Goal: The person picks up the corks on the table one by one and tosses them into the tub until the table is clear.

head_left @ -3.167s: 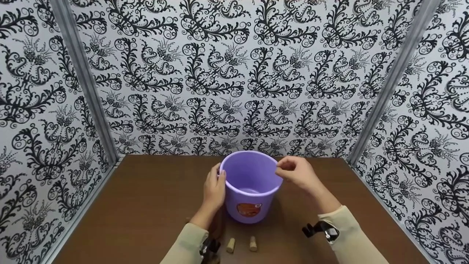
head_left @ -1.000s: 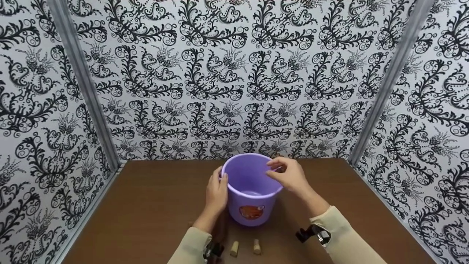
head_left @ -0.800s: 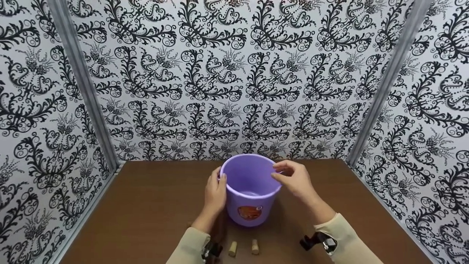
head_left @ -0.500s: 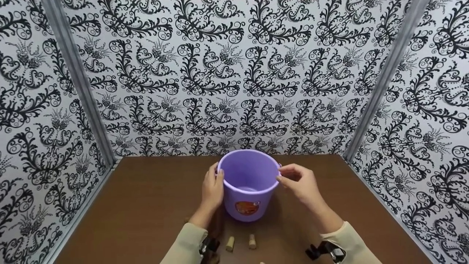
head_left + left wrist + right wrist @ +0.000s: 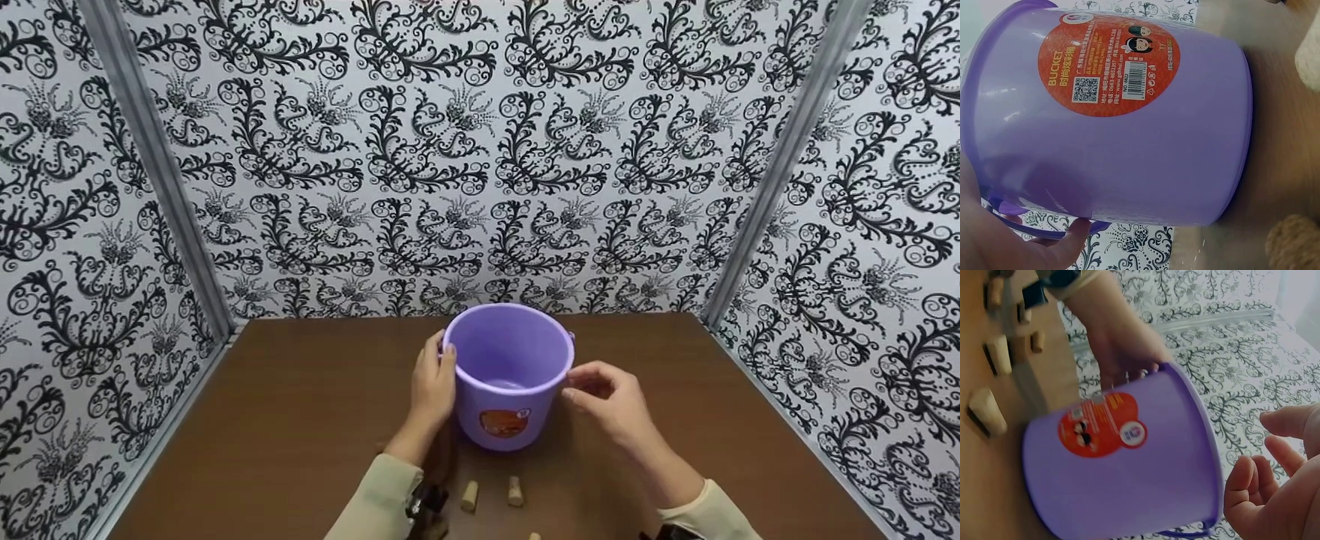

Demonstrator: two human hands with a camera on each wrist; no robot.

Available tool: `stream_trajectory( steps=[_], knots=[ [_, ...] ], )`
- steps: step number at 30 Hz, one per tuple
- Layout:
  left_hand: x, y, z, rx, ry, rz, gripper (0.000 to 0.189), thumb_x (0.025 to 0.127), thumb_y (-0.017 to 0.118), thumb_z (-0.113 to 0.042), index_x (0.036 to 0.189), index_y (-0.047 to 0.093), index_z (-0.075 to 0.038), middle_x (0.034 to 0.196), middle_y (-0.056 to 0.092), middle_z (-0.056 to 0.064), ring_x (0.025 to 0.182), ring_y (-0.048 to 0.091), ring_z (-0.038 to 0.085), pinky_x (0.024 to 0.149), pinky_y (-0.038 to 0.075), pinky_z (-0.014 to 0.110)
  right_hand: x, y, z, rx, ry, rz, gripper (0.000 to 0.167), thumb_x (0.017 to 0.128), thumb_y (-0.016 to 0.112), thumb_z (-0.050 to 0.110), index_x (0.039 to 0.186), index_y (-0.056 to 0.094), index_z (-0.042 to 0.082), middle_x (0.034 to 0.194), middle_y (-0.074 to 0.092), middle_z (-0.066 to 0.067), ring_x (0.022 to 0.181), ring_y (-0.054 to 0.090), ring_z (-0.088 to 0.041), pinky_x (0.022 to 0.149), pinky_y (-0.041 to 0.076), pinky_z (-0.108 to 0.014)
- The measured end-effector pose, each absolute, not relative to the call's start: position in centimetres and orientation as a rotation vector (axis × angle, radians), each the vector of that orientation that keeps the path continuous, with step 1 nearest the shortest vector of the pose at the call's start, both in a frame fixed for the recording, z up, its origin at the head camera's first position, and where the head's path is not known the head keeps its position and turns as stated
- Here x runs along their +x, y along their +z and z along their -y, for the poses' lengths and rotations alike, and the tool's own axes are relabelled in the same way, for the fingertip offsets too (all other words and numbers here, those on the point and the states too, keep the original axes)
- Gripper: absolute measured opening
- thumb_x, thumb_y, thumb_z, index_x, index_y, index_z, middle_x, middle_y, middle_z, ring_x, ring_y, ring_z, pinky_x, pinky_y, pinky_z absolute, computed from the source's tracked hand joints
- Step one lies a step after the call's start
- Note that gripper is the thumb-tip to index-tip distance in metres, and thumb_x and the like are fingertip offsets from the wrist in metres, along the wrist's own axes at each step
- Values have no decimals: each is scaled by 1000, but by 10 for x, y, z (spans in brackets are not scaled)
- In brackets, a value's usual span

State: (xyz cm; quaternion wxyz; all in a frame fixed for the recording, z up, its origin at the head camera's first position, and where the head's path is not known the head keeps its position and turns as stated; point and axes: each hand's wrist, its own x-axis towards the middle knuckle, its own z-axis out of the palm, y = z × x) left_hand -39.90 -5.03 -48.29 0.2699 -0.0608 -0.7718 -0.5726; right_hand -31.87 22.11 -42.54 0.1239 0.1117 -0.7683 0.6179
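Observation:
A purple plastic bucket [image 5: 510,420] with a round orange-red sticker [image 5: 504,423] stands upright on the brown table, its inside bare in the head view. My left hand [image 5: 433,386] grips its left side at the rim, thumb on the outer wall; the left wrist view shows the purple handle [image 5: 1044,229] beside that thumb. Just off the bucket's right wall is my right hand [image 5: 619,409]. Its fingers are loosely bent with nothing between them, and the right wrist view shows them apart from the rim.
Corks [image 5: 469,496] lie on the table in front of the bucket, one of them another pale cork [image 5: 515,492]. The right wrist view shows several corks [image 5: 998,355]. Patterned walls [image 5: 480,165] close in the back and both sides.
My right hand has moved from over the bucket's opening outward and down along its right side. The left hand keeps its grip. Another cork now shows at the bottom edge.

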Motion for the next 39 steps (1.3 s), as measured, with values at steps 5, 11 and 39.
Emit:
stream_trajectory(
  steps=[5, 11, 39],
  knots=[
    [-399, -485, 52, -161, -1543, 2077, 40, 110, 52, -21, 143, 59, 0, 140, 65, 26, 126, 63, 43, 113, 48, 61, -313, -436, -217, 346, 1834, 2295, 27, 85, 81, -4, 109, 71, -11, 90, 72, 0, 74, 67, -9, 65, 60, -25],
    [-399, -486, 51, -160, -1546, 2086, 40, 110, 52, -23, 144, 59, -2, 143, 63, 26, 131, 61, 44, 116, 46, 62, -309, -451, -213, 355, 1879, 2293, 25, 85, 81, -5, 107, 71, -11, 93, 71, -7, 73, 66, -10, 64, 58, -23],
    [-399, -485, 51, -165, -1546, 2073, 39, 110, 53, -22, 142, 60, -2, 140, 66, 24, 128, 63, 42, 114, 48, 59, -307, -503, -180, 488, 1868, 2530, 28, 83, 79, 1, 108, 70, -10, 91, 72, -6, 67, 59, -4, 58, 52, -19]
  ],
)
